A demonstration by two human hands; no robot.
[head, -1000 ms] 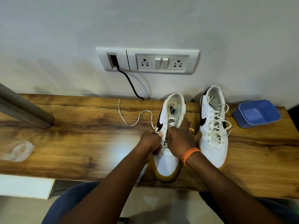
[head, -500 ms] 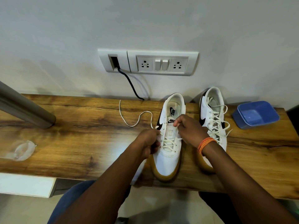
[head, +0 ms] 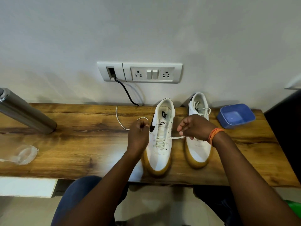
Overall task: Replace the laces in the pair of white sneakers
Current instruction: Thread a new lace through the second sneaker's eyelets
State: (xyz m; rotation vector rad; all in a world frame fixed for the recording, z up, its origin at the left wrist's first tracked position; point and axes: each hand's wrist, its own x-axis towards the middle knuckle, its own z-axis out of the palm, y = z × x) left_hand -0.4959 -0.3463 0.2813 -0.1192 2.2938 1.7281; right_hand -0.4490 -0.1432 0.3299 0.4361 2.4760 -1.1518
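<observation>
Two white sneakers with gum soles stand side by side on the wooden table [head: 78,144], toes toward me. The left sneaker [head: 160,152] is laced only through its lower eyelets. A white lace [head: 121,122] runs from it across the table to the left. My left hand [head: 138,136] grips that side of the lace beside the shoe. My right hand [head: 194,128] pinches the other lace end, pulled taut to the right across the shoe. The right sneaker [head: 197,150] is fully laced and partly hidden behind my right hand.
A blue plastic tub [head: 236,115] sits at the back right. A clear plastic bag [head: 24,154] lies at the left edge. A grey metal post [head: 26,111] slants over the back left. A socket panel [head: 140,72] with a black cable is on the wall.
Both hands have moved apart from the shoe's middle, drawing the lace ends out to either side. The right hand has shifted right, in front of the right sneaker.
</observation>
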